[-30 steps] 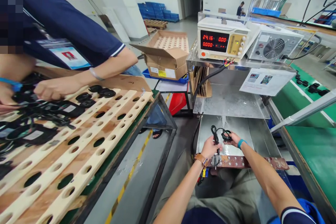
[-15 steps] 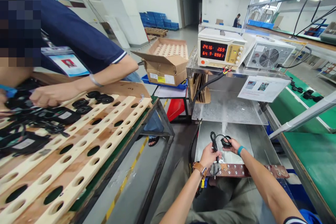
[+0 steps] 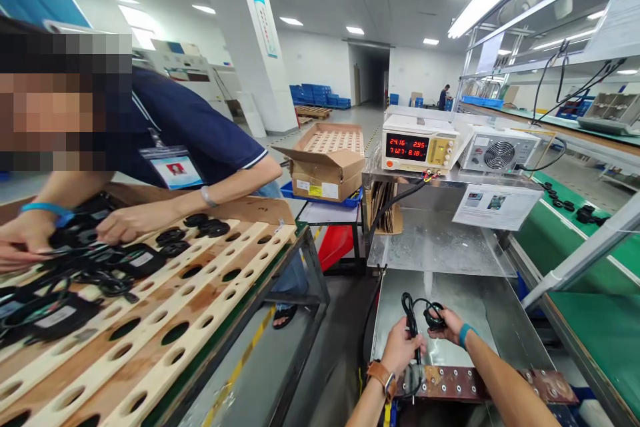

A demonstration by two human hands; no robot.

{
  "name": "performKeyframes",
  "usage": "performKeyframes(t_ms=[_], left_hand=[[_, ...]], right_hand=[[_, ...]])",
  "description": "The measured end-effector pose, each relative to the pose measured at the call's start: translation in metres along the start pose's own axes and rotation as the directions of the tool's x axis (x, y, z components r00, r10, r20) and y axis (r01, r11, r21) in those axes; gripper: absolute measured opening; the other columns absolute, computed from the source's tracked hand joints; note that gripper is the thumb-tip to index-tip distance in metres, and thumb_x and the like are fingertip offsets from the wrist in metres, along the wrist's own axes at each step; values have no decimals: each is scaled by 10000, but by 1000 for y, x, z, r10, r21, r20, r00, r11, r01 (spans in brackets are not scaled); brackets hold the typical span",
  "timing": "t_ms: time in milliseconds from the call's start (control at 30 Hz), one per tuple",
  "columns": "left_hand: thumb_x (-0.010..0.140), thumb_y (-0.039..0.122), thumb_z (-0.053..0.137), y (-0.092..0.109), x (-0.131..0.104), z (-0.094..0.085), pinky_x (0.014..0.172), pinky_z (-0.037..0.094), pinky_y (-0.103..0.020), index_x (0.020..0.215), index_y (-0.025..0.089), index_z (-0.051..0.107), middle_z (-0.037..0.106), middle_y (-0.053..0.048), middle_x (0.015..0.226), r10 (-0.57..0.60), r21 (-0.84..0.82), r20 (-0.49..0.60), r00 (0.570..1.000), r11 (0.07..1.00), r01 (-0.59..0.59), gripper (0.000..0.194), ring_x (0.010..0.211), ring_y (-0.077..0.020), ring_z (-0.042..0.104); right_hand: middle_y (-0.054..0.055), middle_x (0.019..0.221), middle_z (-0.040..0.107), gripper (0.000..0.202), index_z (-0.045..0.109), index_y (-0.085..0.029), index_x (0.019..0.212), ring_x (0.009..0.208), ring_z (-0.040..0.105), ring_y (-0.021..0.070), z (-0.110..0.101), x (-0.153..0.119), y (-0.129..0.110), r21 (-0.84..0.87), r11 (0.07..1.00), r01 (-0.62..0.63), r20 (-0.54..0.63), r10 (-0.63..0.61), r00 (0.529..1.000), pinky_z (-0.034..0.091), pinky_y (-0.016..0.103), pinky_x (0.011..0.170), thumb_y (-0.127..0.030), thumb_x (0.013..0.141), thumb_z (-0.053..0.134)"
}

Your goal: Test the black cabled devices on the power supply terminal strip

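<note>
The left hand (image 3: 400,347) was closed around a black cable (image 3: 412,327) — held upright over the near edge of the metal tray (image 3: 475,293). The right hand (image 3: 450,325) gripped the cable's round black puck (image 3: 433,315) just beside it — above a brown perforated bar (image 3: 450,383).

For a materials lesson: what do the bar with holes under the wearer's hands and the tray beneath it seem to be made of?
Bar: probably copper, tarnished; reddish-brown, blotchy, dull sheen. Tray: likely stainless or galvanised steel sheet; grey, brushed, faintly reflective.
</note>
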State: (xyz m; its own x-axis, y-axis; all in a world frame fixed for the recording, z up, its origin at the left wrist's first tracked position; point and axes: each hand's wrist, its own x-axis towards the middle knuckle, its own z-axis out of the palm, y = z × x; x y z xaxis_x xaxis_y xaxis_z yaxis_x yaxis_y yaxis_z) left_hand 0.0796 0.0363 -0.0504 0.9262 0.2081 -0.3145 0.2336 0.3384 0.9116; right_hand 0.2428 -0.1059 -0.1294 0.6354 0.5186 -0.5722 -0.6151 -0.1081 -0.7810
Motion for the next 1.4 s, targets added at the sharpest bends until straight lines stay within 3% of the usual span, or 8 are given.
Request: performKeyframes(t_ms=[300, 500, 933, 1167, 1267, 1333, 1400], left_hand=[[791, 507, 703, 6, -2, 1, 514, 418, -215, 799, 148, 554, 680, -51, 661, -39, 125, 31, 999, 992, 35, 389, 541, -132, 621], [764, 497, 743, 15, -7, 6, 473, 384, -192, 775, 121, 583, 667, -56, 673, -93, 108, 7, 996, 990, 92, 409, 520, -114, 612], [700, 503, 799, 10, -7, 8, 515, 501, -240, 790, 118, 611, 661, -59, 643, -83, 73, -41, 996, 994, 85, 438, 516, -144, 630], [895, 383, 578, 9, 27, 10, 632, 542, -276, 880, 139, 558, 655, -66, 742, 94, 175, -233, 968, 983, -53, 246, 616, -138, 633], [857, 238, 599, 18, 37, 16, 779, 536, -314, 920, 154, 575, 652, -56, 818, 218, 268, -203, 955, 950, -160, 108, 773, -167, 650], [789, 160, 645, 25, 40, 23, 903, 502, -337, 953, 172, 578, 642, -54, 924, 309, 350, -152, 939, 905, -241, 178, 933, -188, 635], [710, 149, 713, 29, 41, 33, 953, 480, -351, 993, 180, 564, 603, -63, 1027, 402, 497, -46, 914, 803, -328, 321, 1012, -206, 605]], right_hand=[[8, 739, 552, 244, 507, -215, 917, 626, 616, 217, 7, -10, -10, 1, 1000, -5, -30, 5, 1000, 596, 342, 615, -261, 785, 707], [34, 799, 595, 237, 510, -185, 1009, 633, 630, 214, -2, -6, -11, 9, 999, -43, -27, 43, 999, 607, 356, 618, -191, 862, 696], [39, 761, 600, 209, 544, -169, 973, 640, 636, 222, -1, -11, -15, 22, 998, -56, -14, 56, 998, 623, 374, 619, -177, 876, 729], [30, 779, 599, 170, 530, -169, 1008, 635, 636, 201, 3, -16, -20, 89, 996, -23, -12, 24, 1000, 624, 395, 674, -170, 912, 671], [32, 776, 605, 120, 535, -170, 1017, 641, 651, 213, 9, -23, -29, 113, 994, 12, 7, -13, 1000, 622, 374, 664, -204, 947, 627], [43, 792, 621, 91, 547, -171, 1019, 678, 666, 224, 15, -28, -35, 126, 991, 39, 22, -42, 999, 620, 362, 682, -230, 968, 594], [65, 811, 644, 98, 572, -164, 1017, 722, 676, 241, 22, -34, -40, 163, 983, 78, 27, -84, 996, 620, 357, 700, -248, 967, 585]])
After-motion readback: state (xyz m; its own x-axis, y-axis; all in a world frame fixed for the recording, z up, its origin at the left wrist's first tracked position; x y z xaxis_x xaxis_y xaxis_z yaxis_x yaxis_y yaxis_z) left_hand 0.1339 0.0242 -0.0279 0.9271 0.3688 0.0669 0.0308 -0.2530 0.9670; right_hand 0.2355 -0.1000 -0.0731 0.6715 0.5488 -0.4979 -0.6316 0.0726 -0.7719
